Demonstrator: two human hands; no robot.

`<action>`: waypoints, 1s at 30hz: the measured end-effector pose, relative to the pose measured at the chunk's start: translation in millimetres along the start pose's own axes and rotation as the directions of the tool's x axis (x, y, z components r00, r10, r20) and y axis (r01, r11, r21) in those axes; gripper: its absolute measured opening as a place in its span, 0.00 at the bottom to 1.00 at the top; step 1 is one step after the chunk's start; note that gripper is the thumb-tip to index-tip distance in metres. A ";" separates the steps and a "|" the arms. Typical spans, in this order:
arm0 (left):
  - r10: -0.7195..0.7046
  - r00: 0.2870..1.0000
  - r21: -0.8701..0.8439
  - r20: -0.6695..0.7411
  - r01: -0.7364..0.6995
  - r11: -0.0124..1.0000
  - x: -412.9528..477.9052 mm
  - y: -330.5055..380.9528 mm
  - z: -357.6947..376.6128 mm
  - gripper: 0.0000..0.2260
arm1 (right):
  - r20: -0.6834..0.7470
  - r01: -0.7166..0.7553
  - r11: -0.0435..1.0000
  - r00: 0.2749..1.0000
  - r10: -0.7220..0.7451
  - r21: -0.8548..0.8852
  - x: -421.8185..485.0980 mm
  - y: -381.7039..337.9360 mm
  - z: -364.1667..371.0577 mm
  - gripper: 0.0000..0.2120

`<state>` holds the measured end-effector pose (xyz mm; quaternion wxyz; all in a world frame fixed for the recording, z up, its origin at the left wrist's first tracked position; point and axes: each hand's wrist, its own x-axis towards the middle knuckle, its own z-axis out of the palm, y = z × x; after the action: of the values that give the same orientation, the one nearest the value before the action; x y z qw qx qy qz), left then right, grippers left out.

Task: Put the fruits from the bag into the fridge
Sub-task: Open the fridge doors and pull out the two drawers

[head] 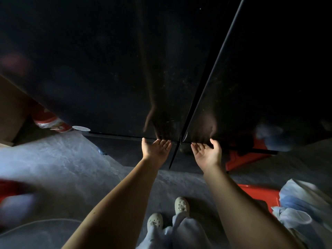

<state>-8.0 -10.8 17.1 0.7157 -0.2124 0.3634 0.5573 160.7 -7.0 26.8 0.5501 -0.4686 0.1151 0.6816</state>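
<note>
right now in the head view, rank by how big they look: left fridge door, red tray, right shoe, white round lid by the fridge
1. left fridge door
2. red tray, partly covered by the bag
3. right shoe
4. white round lid

The shoe and the lid look close in size, and the lid lies farther away, so that order is unsure.

A: Where are the hands?
B: Both reach under the bottom edge of the black fridge (125, 69), palms up: left hand (155, 147) left of the door seam, right hand (206, 151) right of it.
A: And the bag?
B: Pale bag (301, 203) on a red surface (258, 193), well right of the fridge
</note>
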 end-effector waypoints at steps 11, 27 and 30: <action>-0.006 1.000 -0.028 -0.012 0.006 1.000 4.2 0.8 -2.5 0.36 | -0.054 0.022 0.997 0.998 -0.018 0.074 9.3 8.6 3.6 0.28; 0.012 0.999 -0.005 0.034 -0.011 1.000 -5.0 -5.4 -9.9 0.35 | 0.026 0.017 0.999 1.000 -0.019 0.044 7.9 5.2 -7.2 0.20; 0.005 0.999 -0.007 0.046 -0.005 1.000 -9.6 -7.1 -16.6 0.35 | 0.024 0.031 0.999 0.999 -0.032 0.022 2.8 7.0 -15.6 0.22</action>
<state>-7.0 -30.8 13.0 0.7217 -0.2010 0.3456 0.5651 162.8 -18.3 13.9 0.5673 -0.4561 0.1085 0.6770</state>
